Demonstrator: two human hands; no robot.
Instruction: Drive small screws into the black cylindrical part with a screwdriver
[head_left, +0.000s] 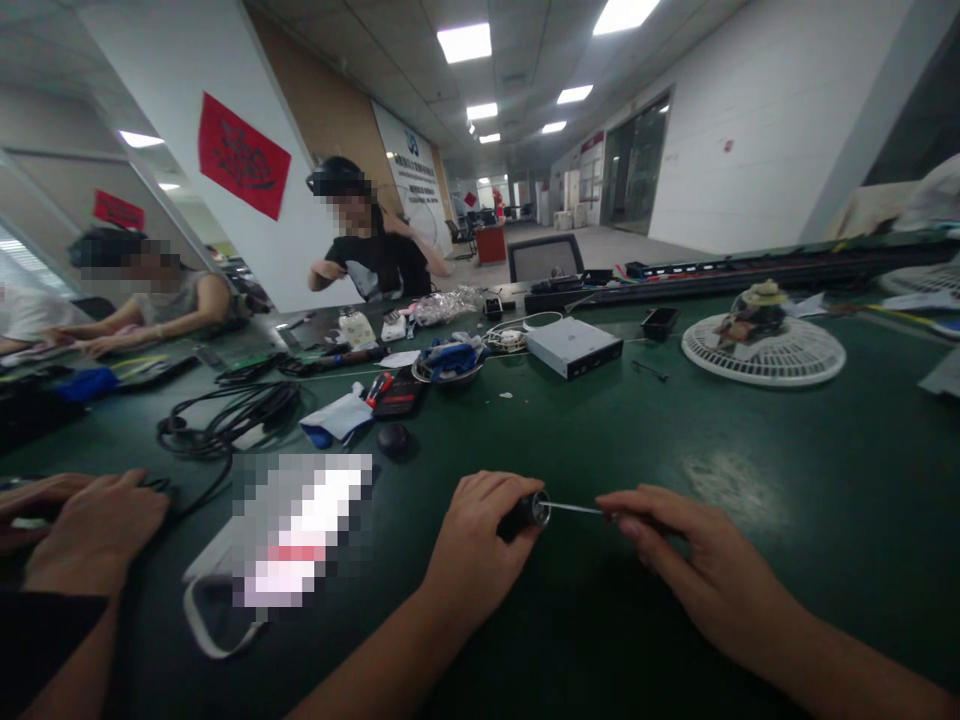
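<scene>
Low over the green table [645, 430], my left hand [476, 540] is wrapped around a small black cylinder [519, 515] with a shiny round end facing right. What kind of thing the cylinder is, I cannot make out. My right hand [697, 565] pinches a thin screwdriver [576, 509]; its handle is mostly hidden by the fingers, with a bit of dark red showing. The bright metal shaft points left, and its tip meets the cylinder's round end. Whether the tip sits inside or only touches the end is too small to tell.
Left of my hands lies a blurred-out phone-like object [300, 530] with a strap. A black mouse [393, 440], coiled cables [232, 410], an optical drive [574, 346] and a white fan grille [763, 350] lie beyond. A co-worker's hands [94, 525] rest at the left edge.
</scene>
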